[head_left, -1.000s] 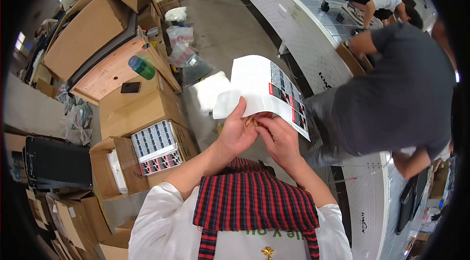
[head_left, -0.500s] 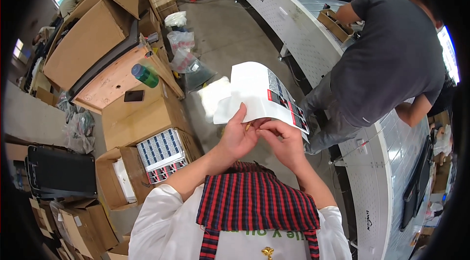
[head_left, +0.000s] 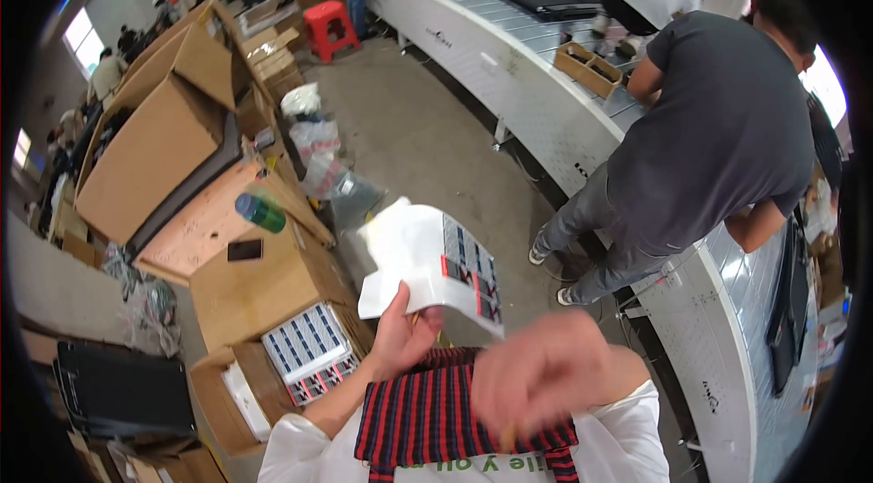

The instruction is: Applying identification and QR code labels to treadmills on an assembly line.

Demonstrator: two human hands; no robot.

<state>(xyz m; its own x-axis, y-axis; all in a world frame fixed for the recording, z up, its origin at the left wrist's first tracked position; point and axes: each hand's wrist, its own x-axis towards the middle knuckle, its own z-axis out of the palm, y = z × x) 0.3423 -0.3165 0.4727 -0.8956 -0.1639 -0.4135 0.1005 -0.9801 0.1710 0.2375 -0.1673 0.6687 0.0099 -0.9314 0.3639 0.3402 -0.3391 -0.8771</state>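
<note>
My left hand (head_left: 406, 335) grips a curved sheet of printed labels (head_left: 427, 256) by its lower edge, thumb on top. The sheet is mostly white, with blue, black and red blocks along its right side. My right hand (head_left: 543, 372) is apart from the sheet, over the red-and-black striped apron (head_left: 409, 415). Motion smears its fingers; a faint yellowish spot shows below them, too blurred to name.
Left of me, a stack of label sheets (head_left: 307, 342) lies by an open carton (head_left: 223, 401). A phone (head_left: 245, 250) and green bottle (head_left: 260, 212) rest nearby. A person in dark grey (head_left: 709, 110) bends over the long conveyor table (head_left: 509, 74) on the right. Plastic bags (head_left: 318, 142) lie on the floor.
My right hand has left the sheet and come back toward my chest. My left hand keeps the sheet, now lower and further left in view. The view has shifted, showing more of the far room.
</note>
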